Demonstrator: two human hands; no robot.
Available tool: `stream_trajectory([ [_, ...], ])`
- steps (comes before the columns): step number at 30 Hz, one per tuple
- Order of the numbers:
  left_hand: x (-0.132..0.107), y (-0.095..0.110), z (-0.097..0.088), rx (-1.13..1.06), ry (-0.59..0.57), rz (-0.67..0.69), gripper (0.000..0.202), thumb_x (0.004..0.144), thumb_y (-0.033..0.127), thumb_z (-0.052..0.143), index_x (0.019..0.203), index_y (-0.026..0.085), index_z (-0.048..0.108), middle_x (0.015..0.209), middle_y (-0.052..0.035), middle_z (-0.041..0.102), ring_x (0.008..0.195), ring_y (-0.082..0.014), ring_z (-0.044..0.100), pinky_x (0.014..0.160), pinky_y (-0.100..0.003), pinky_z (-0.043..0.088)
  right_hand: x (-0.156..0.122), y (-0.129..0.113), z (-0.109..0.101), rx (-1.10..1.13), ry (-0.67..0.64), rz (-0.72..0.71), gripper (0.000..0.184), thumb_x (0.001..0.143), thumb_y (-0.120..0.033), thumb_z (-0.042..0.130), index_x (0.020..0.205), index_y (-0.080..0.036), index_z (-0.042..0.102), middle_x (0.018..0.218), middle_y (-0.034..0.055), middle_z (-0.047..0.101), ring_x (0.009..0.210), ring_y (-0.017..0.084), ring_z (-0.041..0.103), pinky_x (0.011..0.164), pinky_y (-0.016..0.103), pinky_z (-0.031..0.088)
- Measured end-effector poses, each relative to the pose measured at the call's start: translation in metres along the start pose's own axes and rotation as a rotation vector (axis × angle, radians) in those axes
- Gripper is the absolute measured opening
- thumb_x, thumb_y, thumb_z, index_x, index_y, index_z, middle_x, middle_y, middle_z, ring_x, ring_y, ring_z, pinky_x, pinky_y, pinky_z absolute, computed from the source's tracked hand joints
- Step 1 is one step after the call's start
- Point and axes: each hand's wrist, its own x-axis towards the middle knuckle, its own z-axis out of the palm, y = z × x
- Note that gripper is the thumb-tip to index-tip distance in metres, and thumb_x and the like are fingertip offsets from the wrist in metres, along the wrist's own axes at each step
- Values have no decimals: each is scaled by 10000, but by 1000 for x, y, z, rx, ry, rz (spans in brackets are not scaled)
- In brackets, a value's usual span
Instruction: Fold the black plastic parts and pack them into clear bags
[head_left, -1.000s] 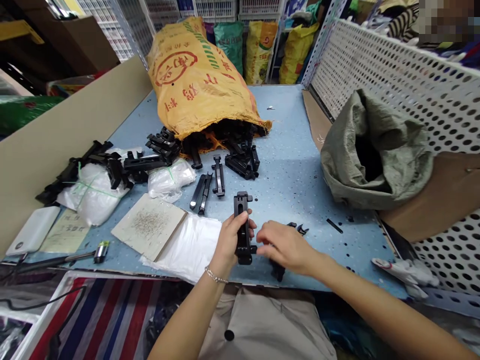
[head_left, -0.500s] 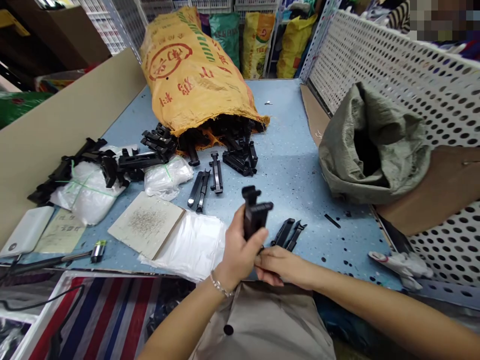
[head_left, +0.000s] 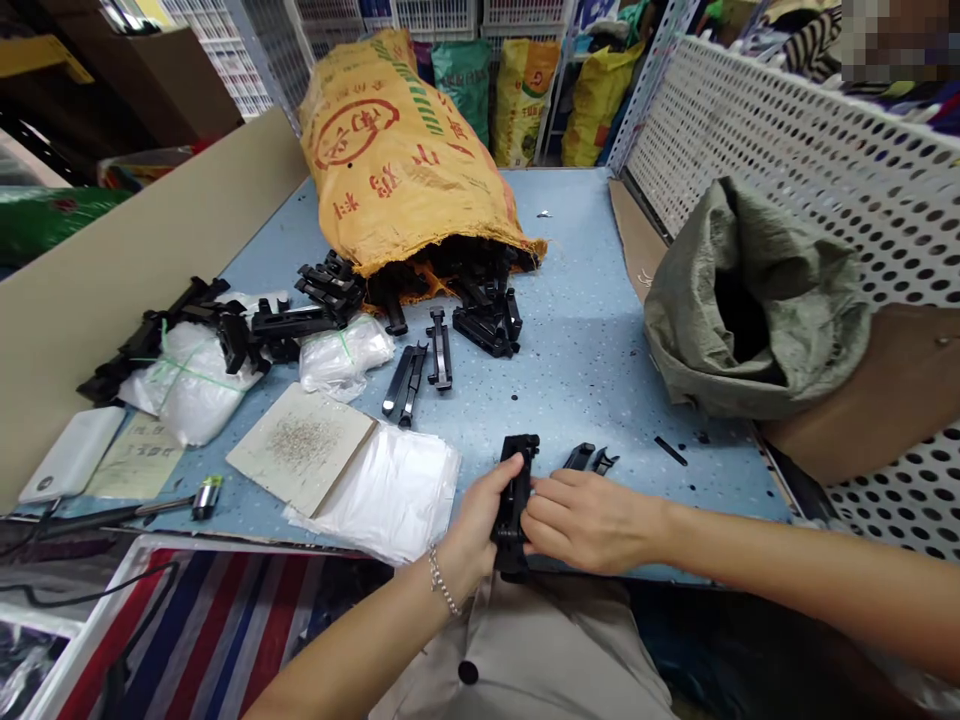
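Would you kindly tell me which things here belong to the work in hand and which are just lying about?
In hand:
- black plastic part, gripped by the left hand and right hand
- loose black pieces beside them
- orange sack spilling black parts

Lying about:
- grey-green bag
- white power bank
- paper pad
- small battery

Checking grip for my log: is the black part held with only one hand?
No, both the left hand and the right hand grip the black part.
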Motion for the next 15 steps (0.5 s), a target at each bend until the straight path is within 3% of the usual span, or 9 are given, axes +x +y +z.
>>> stream_trajectory([
  [3,7,7,-5,139,101,416,418,686,460,758,908,160,571,687,17,605,536,-104,573,497,-206,445,0,14,6,128,-60,99,320,986,-348,393,791,-172,577,707,39,580,648,167,498,576,308,344],
  [5,19,12,-8,202,160,596,448,725,472,715,1019,176,553,808,-12,651,678,-141,631,618,-240,492,7,40,13,286,-99,298,351,990,-406,355,861,-184,594,783,45,620,717,172,545,636,297,396],
  [7,36,10,-9,320,187,682,395,801,455,623,1073,178,548,910,-51,673,829,-186,650,749,-302,507,20,77,23,396,-44,670,339,996,-401,318,1040,-198,587,964,63,645,881,180,588,761,291,432],
  [9,55,2,-7,529,185,758,332,843,374,561,1113,180,566,1038,-87,669,991,-221,624,898,-367,473,36,117,35,355,83,1157,358,993,-384,308,1233,-202,501,1200,103,589,1090,204,554,878,302,414],
  [10,63,-4,-5,645,184,807,323,844,320,550,1135,182,576,1117,-100,651,1075,-231,592,976,-391,431,44,136,41,326,107,1272,405,991,-388,295,1299,-174,447,1279,147,542,1158,236,524,902,329,405],
  [13,79,-15,-3,880,196,937,394,801,212,565,1193,181,587,1310,-124,551,1263,-248,466,1116,-417,298,60,178,57,309,93,1418,461,966,-403,332,1273,-90,474,1219,235,577,1123,318,555,863,383,414],
  [15,81,-12,-6,888,181,944,429,791,218,586,1218,176,582,1347,-134,522,1294,-254,439,1128,-420,289,58,189,63,325,75,1461,414,952,-376,351,1146,-78,564,1058,227,655,1017,317,610,816,369,423],
])
